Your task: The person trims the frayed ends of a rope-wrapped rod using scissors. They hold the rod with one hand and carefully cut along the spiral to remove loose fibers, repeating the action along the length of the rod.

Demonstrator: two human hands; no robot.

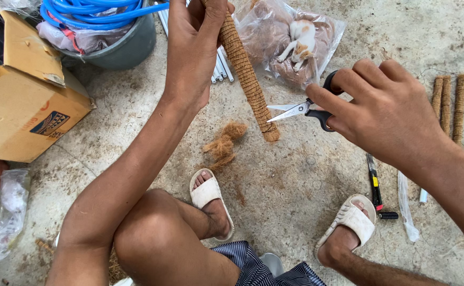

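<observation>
Left hand (192, 50) clamped around top of a coir-wrapped pole (248, 79), held tilted, lower end just above the concrete floor (285, 180). Right hand (385, 114) grips black-handled scissors (303, 109), blades slightly apart, tips just beside the pole's lower end. Loose coir tuft (223, 144) on floor under the pole. Three more coir poles (447, 103) lie at right; utility knife (375, 185) near the right foot.

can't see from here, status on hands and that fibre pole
Left hand gripping coir-wrapped pole. Right hand holds scissors, blades open beside pole's end. Loose fibre tuft below.
</observation>
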